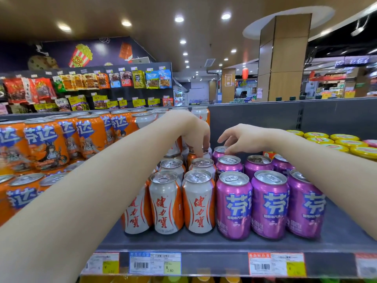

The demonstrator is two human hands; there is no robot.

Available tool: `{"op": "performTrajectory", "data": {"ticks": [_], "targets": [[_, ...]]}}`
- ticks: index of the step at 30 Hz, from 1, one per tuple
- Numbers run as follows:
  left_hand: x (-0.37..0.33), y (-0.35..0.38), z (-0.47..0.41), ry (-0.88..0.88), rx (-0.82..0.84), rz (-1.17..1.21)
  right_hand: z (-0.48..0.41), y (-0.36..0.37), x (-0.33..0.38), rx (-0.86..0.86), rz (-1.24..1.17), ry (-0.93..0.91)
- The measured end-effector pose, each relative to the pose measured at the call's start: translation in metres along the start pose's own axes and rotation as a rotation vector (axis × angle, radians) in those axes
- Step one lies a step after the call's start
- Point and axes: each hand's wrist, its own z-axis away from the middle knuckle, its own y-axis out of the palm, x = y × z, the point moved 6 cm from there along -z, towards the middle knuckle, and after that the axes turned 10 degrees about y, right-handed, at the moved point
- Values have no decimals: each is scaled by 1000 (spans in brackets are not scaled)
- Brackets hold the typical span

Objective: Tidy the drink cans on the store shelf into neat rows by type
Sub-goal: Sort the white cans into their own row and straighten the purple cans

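Note:
White-and-orange cans point(199, 203) stand in rows at the middle of the grey shelf point(204, 242). Purple cans point(233, 205) stand in rows just to their right. My left hand point(194, 133) reaches down from above and its fingertips pinch the top of a white-and-orange can point(191, 158) in the third row, which is mostly hidden behind the nearer cans. My right hand point(242, 139) hovers over the rear purple cans, fingers loosely curled and holding nothing. Its fingertips are close to the top of a back purple can point(219, 150).
Orange cans point(47, 144) are stacked two high on the left. Yellow-lidded jars point(344, 142) sit at the right. A grey back panel point(265, 119) closes the shelf behind. Price tags point(155, 262) line the front edge. Snack packets point(114, 80) hang on a far wall.

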Motion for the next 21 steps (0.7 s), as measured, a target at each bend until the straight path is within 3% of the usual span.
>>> {"op": "performTrajectory", "data": {"ticks": [13,21], "targets": [[-6,2,3,-21,-49,23,8,1,2,18,76,43],[-9,0,18,-46,-164,35,33,-14,26,-128,-32,-62]]}}
